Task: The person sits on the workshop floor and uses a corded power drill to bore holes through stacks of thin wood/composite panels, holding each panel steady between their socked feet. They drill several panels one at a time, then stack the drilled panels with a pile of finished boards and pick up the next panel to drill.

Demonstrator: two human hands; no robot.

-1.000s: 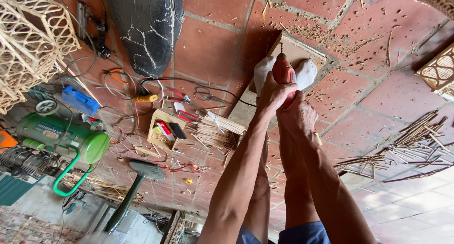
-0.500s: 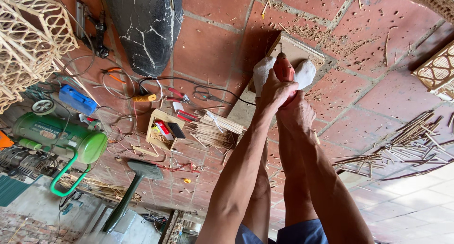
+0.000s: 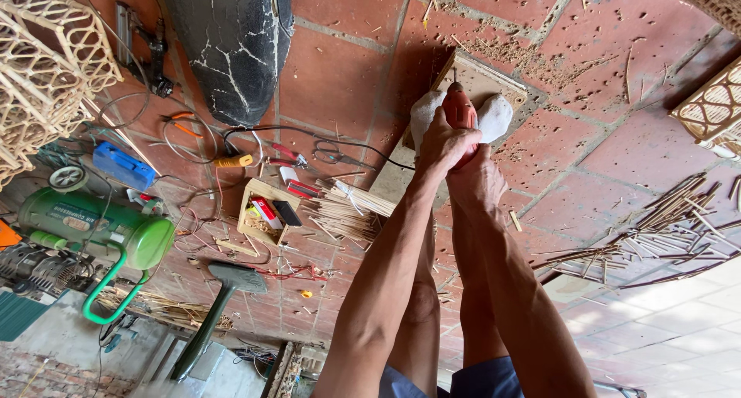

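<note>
Both hands, left hand [image 3: 444,139] and right hand [image 3: 478,183], are clamped round an orange drill [image 3: 460,112] pressed onto a wooden board [image 3: 482,81] on the brick floor, basically same as before. Bamboo sticks [image 3: 347,213], small wooden box [image 3: 266,211] and green compressor [image 3: 96,228] sit nearby.

A red-and-white packet [image 3: 265,211] is lying in the small wooden box [image 3: 248,230] left of me; a pale label [image 3: 71,214] is showing on the green compressor tank [image 3: 96,228].
</note>
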